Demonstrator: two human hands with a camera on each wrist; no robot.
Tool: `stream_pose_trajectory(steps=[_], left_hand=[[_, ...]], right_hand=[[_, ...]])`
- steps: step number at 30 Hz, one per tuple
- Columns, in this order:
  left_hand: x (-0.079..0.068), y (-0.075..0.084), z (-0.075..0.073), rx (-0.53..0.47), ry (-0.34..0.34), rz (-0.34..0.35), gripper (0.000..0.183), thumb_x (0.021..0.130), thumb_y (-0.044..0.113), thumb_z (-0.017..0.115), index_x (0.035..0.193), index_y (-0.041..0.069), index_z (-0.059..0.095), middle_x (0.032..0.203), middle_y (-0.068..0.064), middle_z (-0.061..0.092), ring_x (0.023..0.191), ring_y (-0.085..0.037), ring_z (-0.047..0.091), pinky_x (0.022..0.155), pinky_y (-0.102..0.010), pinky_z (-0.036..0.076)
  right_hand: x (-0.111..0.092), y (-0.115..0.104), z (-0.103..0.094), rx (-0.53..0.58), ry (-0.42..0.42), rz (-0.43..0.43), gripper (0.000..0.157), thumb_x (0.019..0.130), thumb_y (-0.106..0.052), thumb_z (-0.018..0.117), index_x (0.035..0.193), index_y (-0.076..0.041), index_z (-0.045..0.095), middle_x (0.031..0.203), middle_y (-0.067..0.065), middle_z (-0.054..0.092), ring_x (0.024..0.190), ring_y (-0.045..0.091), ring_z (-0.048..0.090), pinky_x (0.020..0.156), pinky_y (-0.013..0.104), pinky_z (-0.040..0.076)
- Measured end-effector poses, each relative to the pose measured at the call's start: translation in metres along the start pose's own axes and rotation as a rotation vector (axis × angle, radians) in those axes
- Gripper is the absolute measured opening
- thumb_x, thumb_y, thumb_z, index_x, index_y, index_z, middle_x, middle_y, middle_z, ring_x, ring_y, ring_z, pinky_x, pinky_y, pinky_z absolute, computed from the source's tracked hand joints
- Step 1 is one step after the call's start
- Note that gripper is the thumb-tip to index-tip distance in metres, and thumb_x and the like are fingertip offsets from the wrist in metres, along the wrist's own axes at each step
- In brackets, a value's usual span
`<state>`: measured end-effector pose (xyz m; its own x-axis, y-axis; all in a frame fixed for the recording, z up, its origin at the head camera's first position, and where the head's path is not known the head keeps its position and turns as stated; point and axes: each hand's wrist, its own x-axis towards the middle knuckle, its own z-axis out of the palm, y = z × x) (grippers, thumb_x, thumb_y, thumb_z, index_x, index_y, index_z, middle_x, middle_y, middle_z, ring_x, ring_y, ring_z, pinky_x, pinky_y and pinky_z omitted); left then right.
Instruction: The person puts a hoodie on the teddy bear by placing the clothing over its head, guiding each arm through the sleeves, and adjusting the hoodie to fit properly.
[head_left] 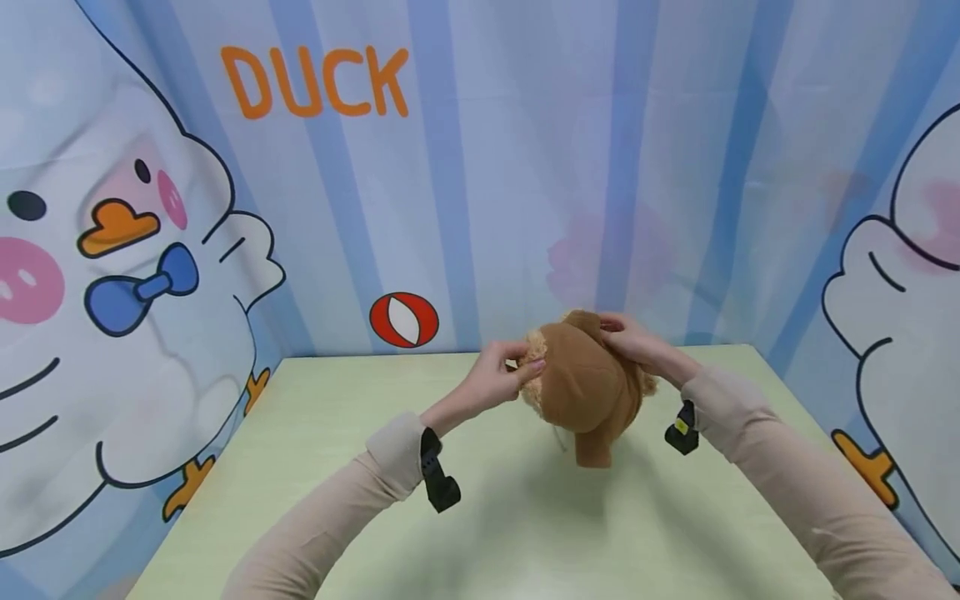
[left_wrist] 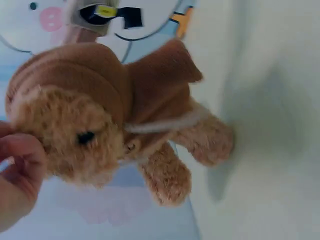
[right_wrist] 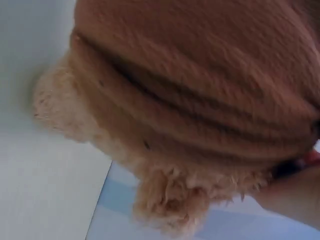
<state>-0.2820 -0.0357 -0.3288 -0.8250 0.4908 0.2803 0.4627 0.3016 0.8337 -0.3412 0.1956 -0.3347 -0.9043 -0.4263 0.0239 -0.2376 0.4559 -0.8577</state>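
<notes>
A curly tan teddy bear [left_wrist: 70, 140] in a brown hooded top [head_left: 581, 379] is held between the two hands, over the table's right half. The hood covers the back of its head. In the left wrist view a black eye [left_wrist: 85, 137], a white drawstring [left_wrist: 165, 122] and fuzzy legs show. My left hand [head_left: 498, 375] pinches the fur at the side of the head with thumb and fingers. On the opposite side my right hand [head_left: 637, 342] grips the brown cloth, its fingertips partly hidden behind it. Whether the bear's feet touch the table cannot be told.
The pale green table [head_left: 360, 433] reaches back to a blue striped curtain [head_left: 510, 167] printed with ducks and the word DUCK. Black straps with small dark devices [head_left: 441, 487] sit on both wrists.
</notes>
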Motion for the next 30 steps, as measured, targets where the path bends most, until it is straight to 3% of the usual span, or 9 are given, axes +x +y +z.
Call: stream_pose_trajectory(steps=[2,5,8,11,17,22,25,28,30], left_hand=[[-0.003,-0.004,0.0,0.024,-0.074,0.041,0.028,0.09,0.013,0.052,0.066,0.002,0.042,0.06,-0.001,0.036,0.046,-0.008,0.032,0.045,-0.02,0.03],[-0.01,-0.007,0.001,0.122,-0.101,0.132,0.031,0.089,0.013,0.053,0.062,0.005,0.04,0.058,0.001,0.034,0.049,-0.007,0.032,0.048,-0.018,0.029],[-0.017,-0.008,0.0,0.201,-0.105,0.228,0.032,0.089,0.011,0.053,0.059,0.006,0.041,0.054,0.002,0.032,0.049,-0.005,0.032,0.049,-0.016,0.029],[-0.02,-0.008,-0.005,0.21,-0.068,0.264,0.031,0.089,0.011,0.053,0.059,0.005,0.045,0.053,0.003,0.033,0.047,-0.004,0.031,0.047,-0.016,0.028],[-0.019,-0.013,-0.031,0.033,0.001,0.138,0.025,0.089,0.014,0.053,0.068,0.001,0.054,0.051,-0.001,0.037,0.039,-0.011,0.036,0.04,-0.022,0.031],[-0.015,-0.02,-0.049,-0.183,0.05,0.039,0.022,0.089,0.013,0.054,0.081,-0.007,0.058,0.057,0.002,0.048,0.045,-0.012,0.045,0.046,-0.022,0.04],[-0.007,-0.027,-0.055,-0.234,0.104,-0.016,0.023,0.09,0.015,0.052,0.087,-0.007,0.058,0.062,0.004,0.05,0.055,-0.008,0.046,0.052,-0.02,0.041],[0.003,-0.033,-0.058,-0.217,0.092,-0.104,0.026,0.092,0.022,0.048,0.097,-0.002,0.057,0.08,0.001,0.052,0.064,-0.009,0.049,0.057,-0.021,0.045],[0.01,-0.033,-0.058,-0.207,0.053,-0.175,0.029,0.094,0.026,0.043,0.108,0.003,0.054,0.1,-0.004,0.053,0.072,-0.012,0.054,0.061,-0.027,0.051]], right_hand=[[0.004,0.004,0.001,-0.058,0.065,-0.092,0.04,0.094,-0.008,0.036,0.132,0.004,0.037,0.129,0.029,0.043,0.116,0.04,0.045,0.09,0.044,0.042],[0.01,0.009,0.002,-0.205,0.205,-0.17,0.027,0.091,-0.006,0.039,0.113,0.003,0.053,0.091,0.025,0.059,0.082,0.032,0.058,0.07,0.036,0.046],[0.015,0.014,-0.002,-0.292,0.33,-0.152,0.013,0.091,-0.006,0.042,0.093,0.0,0.053,0.058,0.007,0.045,0.051,0.015,0.042,0.053,0.028,0.036],[0.02,0.018,-0.007,-0.297,0.4,-0.091,0.013,0.092,-0.012,0.045,0.088,-0.002,0.053,0.051,-0.004,0.037,0.045,0.008,0.032,0.048,0.026,0.031],[0.024,0.025,-0.01,-0.24,0.449,-0.05,0.022,0.092,-0.021,0.047,0.088,0.0,0.054,0.052,-0.005,0.044,0.048,0.008,0.038,0.048,0.026,0.035],[0.017,0.038,0.004,-0.249,0.472,-0.05,0.024,0.093,-0.022,0.046,0.09,0.0,0.054,0.064,0.012,0.06,0.052,0.008,0.046,0.05,0.025,0.038],[0.006,0.043,0.019,-0.3,0.457,-0.051,0.024,0.095,-0.021,0.042,0.09,0.0,0.052,0.075,0.018,0.061,0.056,0.01,0.049,0.052,0.025,0.038],[-0.008,0.043,0.026,-0.316,0.349,-0.053,0.024,0.096,-0.017,0.036,0.093,0.003,0.048,0.077,0.018,0.054,0.059,0.014,0.046,0.053,0.027,0.037],[-0.016,0.04,0.021,-0.273,0.175,-0.034,0.025,0.097,-0.016,0.032,0.101,0.005,0.045,0.08,0.017,0.05,0.061,0.016,0.046,0.055,0.029,0.041]])
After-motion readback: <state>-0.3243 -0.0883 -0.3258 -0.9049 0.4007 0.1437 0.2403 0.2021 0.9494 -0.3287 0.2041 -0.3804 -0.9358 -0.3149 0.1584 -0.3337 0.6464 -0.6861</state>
